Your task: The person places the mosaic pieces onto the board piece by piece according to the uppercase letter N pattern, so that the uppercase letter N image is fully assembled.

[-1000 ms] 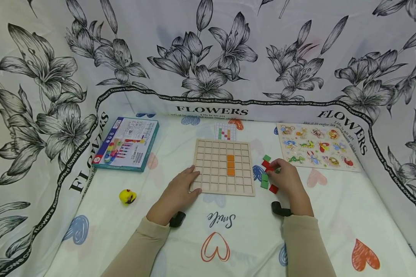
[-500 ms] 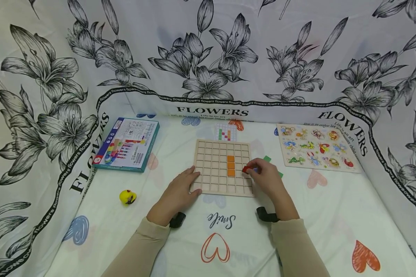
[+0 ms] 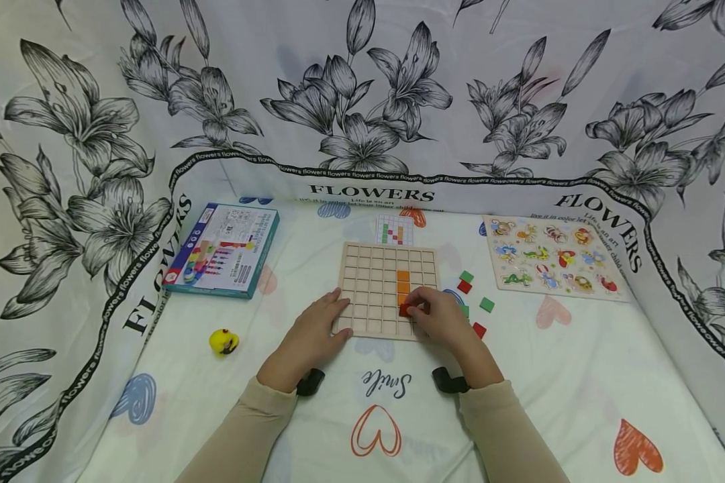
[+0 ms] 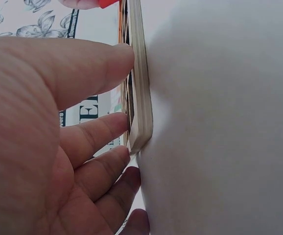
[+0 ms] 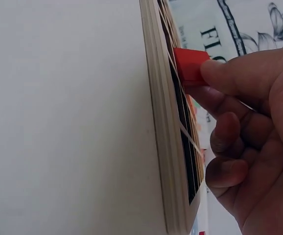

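Observation:
A wooden grid board (image 3: 362,276) lies mid-table, with a column of orange square tiles (image 3: 403,282) in its cells. My right hand (image 3: 444,322) pinches a red square tile (image 3: 404,310) between thumb and finger, just below that column. Tilted in the right wrist view, the red tile (image 5: 188,66) has one edge at the board's grid; whether it is in a cell I cannot tell. My left hand (image 3: 313,332) rests at the board's left edge and near corner, fingers loosely extended. In the left wrist view its thumb (image 4: 97,63) and fingertips touch the board's edge (image 4: 142,98).
Several loose green tiles (image 3: 487,304) and red tiles (image 3: 479,330) lie right of the board. Behind it is a pattern card (image 3: 394,229). An insect puzzle board (image 3: 552,253) lies far right; a box (image 3: 223,251) and a yellow rubber duck (image 3: 223,342) are at left.
My right hand has taken a red tile from the loose ones and carried it left over the board to below the orange column. The left hand stays in place.

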Demonstrator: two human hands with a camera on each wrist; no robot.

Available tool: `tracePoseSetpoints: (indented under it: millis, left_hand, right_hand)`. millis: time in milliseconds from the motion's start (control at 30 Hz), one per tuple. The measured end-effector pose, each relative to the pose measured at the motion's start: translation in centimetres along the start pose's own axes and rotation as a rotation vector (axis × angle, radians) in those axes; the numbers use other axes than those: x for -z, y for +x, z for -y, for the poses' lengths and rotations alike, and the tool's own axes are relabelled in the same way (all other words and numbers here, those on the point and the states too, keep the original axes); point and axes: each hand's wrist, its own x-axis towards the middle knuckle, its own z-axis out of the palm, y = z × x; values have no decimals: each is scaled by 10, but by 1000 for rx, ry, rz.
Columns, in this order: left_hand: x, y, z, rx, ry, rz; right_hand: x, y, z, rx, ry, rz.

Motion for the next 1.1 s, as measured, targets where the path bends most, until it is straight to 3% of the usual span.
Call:
tracePoseSetpoints:
  millis: [467,900,1000,1100]
  left_hand:
    - [2,0,-1,0,2,3]
    - [0,1,-1,12,10,5]
    - [0,1,-1,12,10,2]
    - [-1,1,-1,11,9,-2]
  right_hand:
    - [-2,0,1,4,-16,15]
    - [-5,1,-2,11,-95,9]
    - [0,1,-3,2,-66,11]
    - [13,1,-9,-31,-30,-37]
